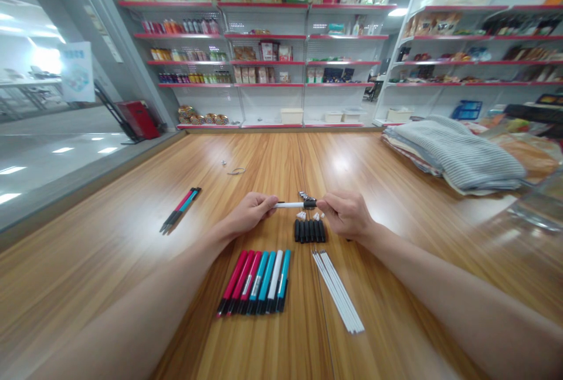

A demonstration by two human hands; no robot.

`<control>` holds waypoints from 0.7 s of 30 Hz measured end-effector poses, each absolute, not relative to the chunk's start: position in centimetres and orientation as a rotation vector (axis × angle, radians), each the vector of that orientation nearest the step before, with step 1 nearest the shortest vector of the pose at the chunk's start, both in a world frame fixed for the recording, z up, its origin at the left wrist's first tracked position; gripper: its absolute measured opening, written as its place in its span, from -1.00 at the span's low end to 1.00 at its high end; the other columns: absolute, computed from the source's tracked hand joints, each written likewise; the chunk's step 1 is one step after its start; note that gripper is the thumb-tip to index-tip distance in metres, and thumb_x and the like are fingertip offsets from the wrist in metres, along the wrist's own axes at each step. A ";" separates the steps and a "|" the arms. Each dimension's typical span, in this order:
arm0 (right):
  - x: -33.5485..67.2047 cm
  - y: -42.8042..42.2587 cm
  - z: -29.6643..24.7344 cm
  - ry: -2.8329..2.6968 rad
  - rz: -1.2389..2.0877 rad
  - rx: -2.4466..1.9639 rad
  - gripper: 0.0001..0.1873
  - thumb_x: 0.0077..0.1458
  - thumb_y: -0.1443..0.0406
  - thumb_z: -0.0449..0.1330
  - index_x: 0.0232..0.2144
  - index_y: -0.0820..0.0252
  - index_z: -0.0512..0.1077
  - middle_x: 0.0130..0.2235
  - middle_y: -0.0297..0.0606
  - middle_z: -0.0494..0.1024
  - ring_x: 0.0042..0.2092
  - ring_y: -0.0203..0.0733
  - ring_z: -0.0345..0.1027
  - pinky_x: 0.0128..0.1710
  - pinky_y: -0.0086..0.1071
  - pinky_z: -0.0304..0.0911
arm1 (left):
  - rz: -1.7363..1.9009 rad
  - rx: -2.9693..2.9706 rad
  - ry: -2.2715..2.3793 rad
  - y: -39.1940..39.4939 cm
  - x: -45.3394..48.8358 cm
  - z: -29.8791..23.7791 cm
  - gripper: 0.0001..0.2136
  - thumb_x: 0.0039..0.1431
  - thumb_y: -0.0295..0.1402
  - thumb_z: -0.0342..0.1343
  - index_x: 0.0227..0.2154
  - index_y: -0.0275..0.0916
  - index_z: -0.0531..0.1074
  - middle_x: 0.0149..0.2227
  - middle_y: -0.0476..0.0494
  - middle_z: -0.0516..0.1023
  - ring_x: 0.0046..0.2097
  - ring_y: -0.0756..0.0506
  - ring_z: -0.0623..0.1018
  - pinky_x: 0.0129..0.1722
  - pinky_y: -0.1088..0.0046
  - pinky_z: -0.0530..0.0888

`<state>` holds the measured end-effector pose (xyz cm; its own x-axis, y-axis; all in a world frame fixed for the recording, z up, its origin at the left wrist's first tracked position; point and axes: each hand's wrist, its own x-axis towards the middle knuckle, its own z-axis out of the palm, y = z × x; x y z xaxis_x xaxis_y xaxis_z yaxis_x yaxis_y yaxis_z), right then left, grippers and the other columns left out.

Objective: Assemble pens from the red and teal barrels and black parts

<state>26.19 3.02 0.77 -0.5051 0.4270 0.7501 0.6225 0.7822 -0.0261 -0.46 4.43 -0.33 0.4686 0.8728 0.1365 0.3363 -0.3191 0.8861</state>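
Between my two hands a white pen [290,205] is held level above the table, its black grip section toward the right. My left hand [250,213] is closed on the white barrel end. Closed fingers of my right hand [347,214] pinch the black end. Just beneath lie several black pen grips [309,231] in a row, with small white plastic pieces [301,216] and metallic parts [304,196] behind them. Nearer to me is a row of red, blue and white pen barrels [257,280]. Right of these lie several white ink refills [338,292].
Several assembled pens [180,210] lie at the left on the wooden table [149,286]. A wire ring [236,171] lies farther back. Folded striped cloth [457,151] and a clear container [541,198] are at the right. Stocked shelves [268,62] stand beyond the table.
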 end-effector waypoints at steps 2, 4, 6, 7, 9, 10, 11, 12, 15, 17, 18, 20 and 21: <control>26.2 3.1 0.6 -2.170 -0.293 -0.797 -0.61 0.22 0.27 0.04 -0.64 0.21 0.17 -0.63 -0.40 0.19 -0.58 -0.38 -0.02 -0.52 -0.38 -0.18 | 0.811 1.945 1.038 4.3 -0.3 -0.2 -0.54 0.27 -0.04 -0.12 -0.61 -0.29 0.24 -0.65 0.09 0.07 -0.60 0.09 0.08 -0.58 0.53 0.02; 26.2 3.1 0.6 -2.164 -0.256 -0.826 -0.60 0.23 0.27 0.03 -0.65 0.21 0.16 -0.65 -0.41 0.17 -0.59 -0.39 -0.05 -0.53 -0.38 -0.19 | 0.870 2.067 1.108 4.1 -0.1 0.1 -0.57 0.27 -0.10 -0.11 -0.60 -0.29 0.27 -0.65 0.08 0.13 -0.58 0.08 0.15 -0.56 0.53 0.07; 26.2 3.2 0.6 -2.162 -0.213 -0.846 -0.60 0.24 0.28 0.01 -0.65 0.21 0.14 -0.65 -0.42 0.14 -0.60 -0.41 -0.05 -0.54 -0.39 -0.19 | 0.983 2.204 1.204 3.9 0.2 0.3 -0.61 0.28 -0.16 -0.09 -0.59 -0.29 0.31 -0.64 0.06 0.21 -0.56 0.06 0.22 -0.51 0.53 0.13; 26.2 3.3 0.6 -2.159 -0.197 -0.850 -0.59 0.24 0.28 0.00 -0.65 0.21 0.13 -0.65 -0.42 0.13 -0.61 -0.41 -0.05 -0.54 -0.39 -0.19 | 1.048 2.266 1.243 3.8 0.3 0.4 -0.62 0.28 -0.18 -0.08 -0.58 -0.29 0.33 -0.62 0.04 0.25 -0.53 0.05 0.26 -0.49 0.52 0.15; 26.1 3.3 0.7 -2.147 -0.179 -0.844 -0.59 0.24 0.28 -0.01 -0.65 0.20 0.11 -0.65 -0.42 0.12 -0.61 -0.41 -0.05 -0.55 -0.40 -0.18 | 1.161 2.358 1.281 3.7 0.5 0.4 -0.65 0.28 -0.20 -0.08 -0.54 -0.29 0.37 -0.57 0.01 0.33 -0.48 0.02 0.32 -0.44 0.50 0.19; 26.0 3.2 0.7 -2.139 -0.176 -0.837 -0.59 0.24 0.28 -0.01 -0.65 0.20 0.10 -0.65 -0.42 0.12 -0.60 -0.41 -0.05 -0.55 -0.40 -0.18 | 1.196 2.381 1.285 3.7 0.5 0.4 -0.66 0.29 -0.20 -0.07 -0.51 -0.29 0.39 -0.55 -0.01 0.35 -0.47 0.01 0.34 -0.42 0.50 0.20; 26.0 3.2 0.7 -2.129 -0.175 -0.830 -0.58 0.24 0.29 -0.01 -0.66 0.20 0.09 -0.65 -0.42 0.11 -0.61 -0.41 -0.05 -0.55 -0.40 -0.18 | 1.210 2.390 1.284 3.7 0.5 0.3 -0.66 0.29 -0.20 -0.08 -0.50 -0.28 0.40 -0.54 -0.02 0.37 -0.46 0.01 0.35 -0.41 0.50 0.21; 26.0 3.1 0.7 -2.120 -0.174 -0.825 -0.58 0.24 0.29 -0.01 -0.66 0.20 0.09 -0.65 -0.42 0.11 -0.61 -0.41 -0.05 -0.55 -0.40 -0.18 | 1.208 2.387 1.284 3.7 0.5 0.3 -0.66 0.29 -0.20 -0.08 -0.49 -0.28 0.41 -0.54 -0.02 0.37 -0.45 0.01 0.35 -0.41 0.50 0.21; 25.9 3.0 0.7 -2.104 -0.180 -0.829 -0.59 0.24 0.28 0.00 -0.66 0.19 0.10 -0.65 -0.41 0.12 -0.60 -0.40 -0.03 -0.55 -0.40 -0.17 | 1.154 2.348 1.272 3.5 0.5 0.4 -0.69 0.28 -0.19 -0.07 -0.40 -0.29 0.44 -0.54 0.00 0.35 -0.47 0.02 0.33 -0.44 0.52 0.21; 25.8 2.9 0.6 -2.101 -0.186 -0.839 -0.58 0.24 0.28 0.00 -0.66 0.19 0.12 -0.66 -0.41 0.14 -0.60 -0.40 -0.02 -0.55 -0.40 -0.16 | 1.112 2.337 1.232 3.4 0.5 0.6 -0.72 0.26 -0.18 -0.04 -0.30 -0.30 0.44 -0.51 0.00 0.36 -0.47 0.02 0.33 -0.45 0.53 0.22; 25.8 2.9 0.6 -2.103 -0.189 -0.841 -0.58 0.25 0.28 -0.01 -0.66 0.19 0.13 -0.66 -0.40 0.15 -0.60 -0.40 -0.02 -0.55 -0.40 -0.16 | 1.089 2.340 1.207 3.3 0.5 0.7 -0.72 0.26 -0.18 -0.03 -0.29 -0.30 0.44 -0.50 -0.01 0.37 -0.47 0.02 0.33 -0.45 0.53 0.22; 25.7 2.8 0.6 -2.107 -0.199 -0.840 -0.57 0.25 0.27 -0.02 -0.67 0.20 0.14 -0.67 -0.40 0.16 -0.61 -0.40 -0.03 -0.56 -0.40 -0.15 | 1.044 2.340 1.167 3.2 0.4 0.8 -0.71 0.27 -0.20 -0.06 -0.35 -0.31 0.44 -0.50 -0.03 0.38 -0.47 0.02 0.33 -0.46 0.53 0.22; 25.7 2.8 0.6 -2.109 -0.204 -0.839 -0.57 0.25 0.27 -0.03 -0.67 0.20 0.14 -0.67 -0.40 0.16 -0.62 -0.40 -0.03 -0.56 -0.40 -0.16 | 1.029 2.332 1.155 3.2 0.4 0.9 -0.69 0.28 -0.21 -0.08 -0.40 -0.31 0.44 -0.52 -0.03 0.37 -0.47 0.02 0.33 -0.47 0.54 0.21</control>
